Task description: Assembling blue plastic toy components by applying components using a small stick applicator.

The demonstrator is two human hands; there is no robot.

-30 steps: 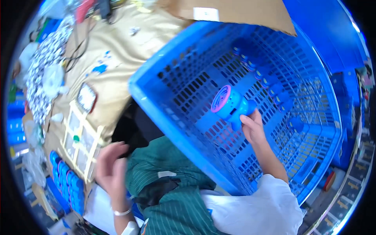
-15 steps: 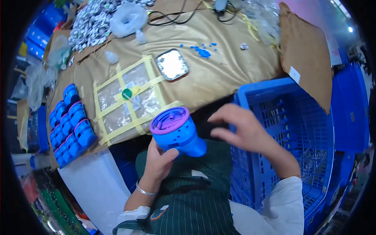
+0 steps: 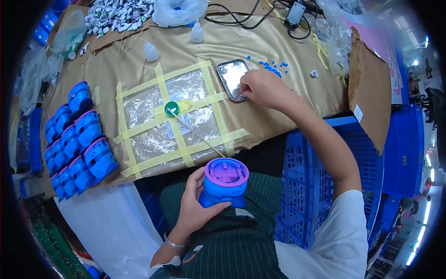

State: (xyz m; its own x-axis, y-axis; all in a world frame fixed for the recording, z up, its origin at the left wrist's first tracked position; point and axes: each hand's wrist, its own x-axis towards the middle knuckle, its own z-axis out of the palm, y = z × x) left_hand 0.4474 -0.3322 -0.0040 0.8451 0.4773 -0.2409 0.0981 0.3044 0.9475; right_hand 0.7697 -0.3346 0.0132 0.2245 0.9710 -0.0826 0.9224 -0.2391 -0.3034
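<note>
My left hand (image 3: 198, 204) is wrapped round a blue plastic housing (image 3: 223, 193) with a purple ring and a purple inner piece at its top, held upright above my lap. My right hand (image 3: 265, 88) reaches over the table to a shallow rectangular tin (image 3: 232, 76) of small shiny silver pieces. Its fingertips are pinched together at the tin's right edge; whatever is between them is hidden. To the left of the tin, a green round cap (image 3: 171, 109) with a thin stick (image 3: 197, 133) leaning from it sits on a taped clear plastic sheet (image 3: 144, 104).
Rows of similar blue housings (image 3: 69, 142) stand at the table's left. Small blue bits (image 3: 271, 68) lie beyond the tin, two white dropper bottles (image 3: 151, 51) farther back. A blue crate (image 3: 302, 186) stands at my right, below a cardboard flap (image 3: 369, 88). Cables (image 3: 237, 21) cross the back.
My right hand has moved from beside the housing up to the tin, its fingers closing to a pinch. The left hand keeps the housing, now turned more upright. The view has shifted.
</note>
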